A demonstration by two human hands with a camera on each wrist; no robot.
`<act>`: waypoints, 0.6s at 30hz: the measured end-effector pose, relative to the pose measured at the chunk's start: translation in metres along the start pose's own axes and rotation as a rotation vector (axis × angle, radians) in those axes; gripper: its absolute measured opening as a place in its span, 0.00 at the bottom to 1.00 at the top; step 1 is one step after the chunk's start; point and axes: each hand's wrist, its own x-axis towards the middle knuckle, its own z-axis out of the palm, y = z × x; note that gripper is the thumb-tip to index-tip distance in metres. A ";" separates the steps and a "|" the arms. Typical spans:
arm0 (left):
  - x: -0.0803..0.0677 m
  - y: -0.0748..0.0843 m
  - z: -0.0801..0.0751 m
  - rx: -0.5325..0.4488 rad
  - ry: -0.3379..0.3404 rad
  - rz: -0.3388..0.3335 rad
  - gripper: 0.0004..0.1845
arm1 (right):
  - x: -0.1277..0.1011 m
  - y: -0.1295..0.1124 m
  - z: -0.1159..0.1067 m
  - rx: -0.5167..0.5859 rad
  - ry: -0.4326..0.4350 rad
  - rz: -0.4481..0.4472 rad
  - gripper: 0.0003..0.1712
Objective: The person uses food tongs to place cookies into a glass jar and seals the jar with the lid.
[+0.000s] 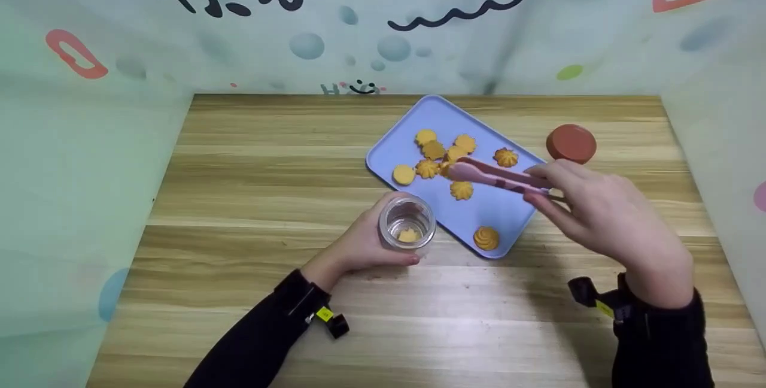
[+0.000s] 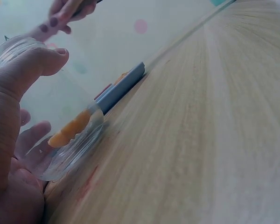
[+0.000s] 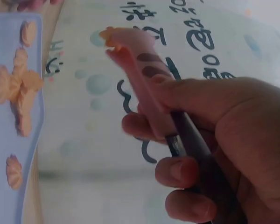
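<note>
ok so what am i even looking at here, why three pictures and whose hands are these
These are one person's two bare hands, filmed by three cameras at the same moment. The big picture comes from a camera on the person's head, looking down at a wooden table. The other two come from cameras strapped to each wrist, so they look sideways and close up.

On the table lies a blue tray with small orange cookies on it, and a reddish round lid beside it. The left hand holds a clear glass jar with one cookie inside. The right hand grips pink tongs, whose tips pinch a cookie above the tray.
</note>
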 end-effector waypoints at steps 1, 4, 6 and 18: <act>-0.001 0.000 0.000 0.009 0.000 0.001 0.50 | 0.001 -0.003 0.002 0.007 0.000 -0.022 0.14; -0.001 0.000 -0.001 0.013 -0.003 0.000 0.50 | 0.004 -0.013 0.008 0.029 -0.020 -0.066 0.15; -0.001 0.000 -0.001 0.004 -0.008 -0.006 0.50 | 0.006 -0.019 0.011 0.039 -0.043 -0.077 0.15; -0.001 0.000 -0.003 0.023 -0.019 -0.033 0.50 | 0.010 -0.044 0.022 0.044 -0.104 -0.143 0.13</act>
